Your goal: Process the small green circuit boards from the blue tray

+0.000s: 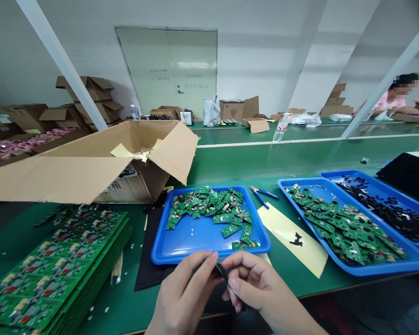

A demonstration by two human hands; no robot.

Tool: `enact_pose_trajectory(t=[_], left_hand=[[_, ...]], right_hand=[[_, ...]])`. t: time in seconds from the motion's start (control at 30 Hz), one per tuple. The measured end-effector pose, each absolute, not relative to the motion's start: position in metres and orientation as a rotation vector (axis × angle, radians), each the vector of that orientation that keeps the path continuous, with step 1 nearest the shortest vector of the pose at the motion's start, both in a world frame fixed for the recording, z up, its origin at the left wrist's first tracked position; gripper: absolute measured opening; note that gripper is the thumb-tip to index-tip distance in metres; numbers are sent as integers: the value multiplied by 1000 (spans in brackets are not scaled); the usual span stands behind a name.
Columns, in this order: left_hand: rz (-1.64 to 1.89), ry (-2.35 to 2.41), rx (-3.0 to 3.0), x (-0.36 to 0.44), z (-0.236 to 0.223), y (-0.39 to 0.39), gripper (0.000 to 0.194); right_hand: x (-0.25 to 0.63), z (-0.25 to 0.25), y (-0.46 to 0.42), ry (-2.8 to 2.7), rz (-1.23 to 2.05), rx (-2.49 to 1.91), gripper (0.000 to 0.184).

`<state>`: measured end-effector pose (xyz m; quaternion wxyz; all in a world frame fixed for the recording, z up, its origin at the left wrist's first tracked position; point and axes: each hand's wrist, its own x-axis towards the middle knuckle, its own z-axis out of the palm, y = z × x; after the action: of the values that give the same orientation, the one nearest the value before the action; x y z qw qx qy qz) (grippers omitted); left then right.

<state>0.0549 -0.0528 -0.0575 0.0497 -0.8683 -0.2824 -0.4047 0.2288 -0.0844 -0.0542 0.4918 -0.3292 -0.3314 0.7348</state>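
My left hand (181,293) and my right hand (256,286) meet at the table's near edge, both pinching a small black part (220,271) between their fingertips. Just beyond them lies a blue tray (195,239) with a heap of small green circuit boards (209,207) at its far side. A black mat (148,260) lies under the tray's left edge.
A stack of large green circuit panels (52,270) fills the near left. An open cardboard box (101,163) stands behind it. Blue-handled cutters (261,193) and a yellow sheet (293,239) lie right of the tray, then two more blue trays (380,267). A person (394,100) sits far right.
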Motion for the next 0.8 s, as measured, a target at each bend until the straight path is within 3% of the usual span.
enact_pose_trajectory(t=[0.2, 0.43, 0.6, 0.7, 0.8], left_hand=[[-1257, -1026, -2720, 56, -57, -56, 29], [-1435, -1130, -3002, 59, -58, -58, 45], [-1423, -1281, -3099, 63, -58, -64, 42], [-1408, -1393, -2980, 64, -60, -66, 42], [-1420, -1444, -2917, 65, -62, -64, 38]], right_hand=[[226, -60, -78, -800, 1822, -691, 34], [226, -59, -77, -978, 1659, -856, 28], [227, -55, -76, -1348, 1223, -1063, 13], [226, -55, -76, -1583, 848, -1123, 14], [225, -56, -76, -1694, 711, -1130, 15]])
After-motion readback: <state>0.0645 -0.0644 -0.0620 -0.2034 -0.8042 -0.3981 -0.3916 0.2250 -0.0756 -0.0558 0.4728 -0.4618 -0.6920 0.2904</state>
